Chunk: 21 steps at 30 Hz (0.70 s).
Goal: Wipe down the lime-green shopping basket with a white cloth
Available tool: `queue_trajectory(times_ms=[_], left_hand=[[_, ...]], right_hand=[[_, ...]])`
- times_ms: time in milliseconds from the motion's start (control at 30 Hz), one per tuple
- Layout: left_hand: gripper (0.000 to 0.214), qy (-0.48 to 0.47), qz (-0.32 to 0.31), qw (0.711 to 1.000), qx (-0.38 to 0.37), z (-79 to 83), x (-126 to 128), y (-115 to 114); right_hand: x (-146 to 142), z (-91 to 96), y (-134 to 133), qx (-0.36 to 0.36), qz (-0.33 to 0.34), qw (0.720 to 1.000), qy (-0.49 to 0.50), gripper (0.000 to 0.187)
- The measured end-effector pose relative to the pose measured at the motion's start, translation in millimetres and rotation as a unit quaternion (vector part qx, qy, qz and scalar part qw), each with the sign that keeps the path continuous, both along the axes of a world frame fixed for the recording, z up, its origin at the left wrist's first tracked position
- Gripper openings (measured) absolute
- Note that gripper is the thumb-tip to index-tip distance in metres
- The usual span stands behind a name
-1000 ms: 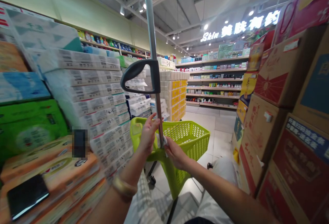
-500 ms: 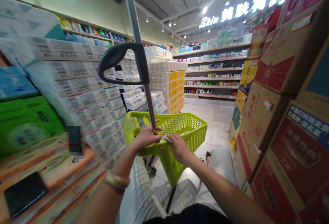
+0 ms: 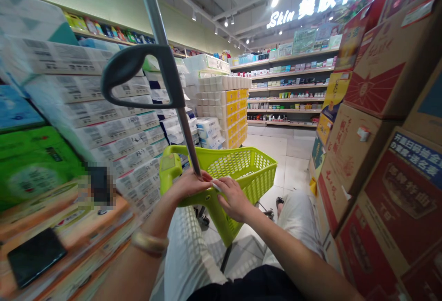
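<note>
A lime-green plastic shopping basket [image 3: 248,172] on wheels stands on the floor in front of me. A metal pole [image 3: 183,121] rises from its near rim and carries a dark grey loop handle [image 3: 138,68]. My left hand [image 3: 188,184] is closed around the foot of the pole at the rim, a pale bracelet [image 3: 148,242] on its wrist. My right hand [image 3: 233,197] rests on the rim beside the pole and pinches something small and white [image 3: 217,185] that I cannot make out. My light-trousered knees sit below the basket.
Stacked packs of tissue and toilet paper [image 3: 113,121] wall the left side, with a black phone [image 3: 36,256] lying on orange packs. Cardboard boxes [image 3: 383,135] are piled along the right. A tiled aisle [image 3: 293,163] runs ahead to stocked shelves [image 3: 286,94].
The pole and its handle have tilted further left. Both hands have slid down to the basket rim. The view has dipped slightly toward my lap.
</note>
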<state>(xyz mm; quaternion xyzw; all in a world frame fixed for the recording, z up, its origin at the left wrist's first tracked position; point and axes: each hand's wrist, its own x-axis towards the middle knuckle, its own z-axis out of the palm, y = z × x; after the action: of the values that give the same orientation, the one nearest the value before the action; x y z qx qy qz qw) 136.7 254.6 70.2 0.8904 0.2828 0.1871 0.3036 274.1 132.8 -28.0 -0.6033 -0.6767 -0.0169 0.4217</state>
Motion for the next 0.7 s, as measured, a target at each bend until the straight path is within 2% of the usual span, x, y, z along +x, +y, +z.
queue_trajectory(times_ms=[100,233,300,433,500,600,700], left_hand=[[0.018,0.002,0.001,1.000,0.019,1.1,-2,0],[0.017,0.008,-0.017,0.999,-0.031,1.7,-4,0],[0.016,0.012,-0.024,0.999,-0.037,2.9,-4,-1],[0.016,0.029,-0.013,0.999,-0.019,5.7,-4,-3],[0.016,0.023,-0.014,0.999,-0.019,6.0,-3,-5],[0.017,0.017,-0.025,0.999,-0.024,5.5,-3,-6],[0.020,0.029,-0.022,0.999,-0.019,5.5,-2,-7]], right_hand=[[-5,1.8,4,0.003,0.023,1.000,0.020,0.050],[-2,5.1,8,0.009,0.048,0.996,0.078,0.035],[1,10.0,7,0.035,0.023,0.993,0.112,0.031],[4,29.7,-4,0.143,-0.074,0.980,0.113,0.041],[2,41.6,-12,0.181,-0.103,0.975,0.084,0.030],[-3,55.3,-20,0.194,-0.114,0.973,0.047,0.007],[-8,61.1,-22,0.188,-0.098,0.977,0.019,0.004]])
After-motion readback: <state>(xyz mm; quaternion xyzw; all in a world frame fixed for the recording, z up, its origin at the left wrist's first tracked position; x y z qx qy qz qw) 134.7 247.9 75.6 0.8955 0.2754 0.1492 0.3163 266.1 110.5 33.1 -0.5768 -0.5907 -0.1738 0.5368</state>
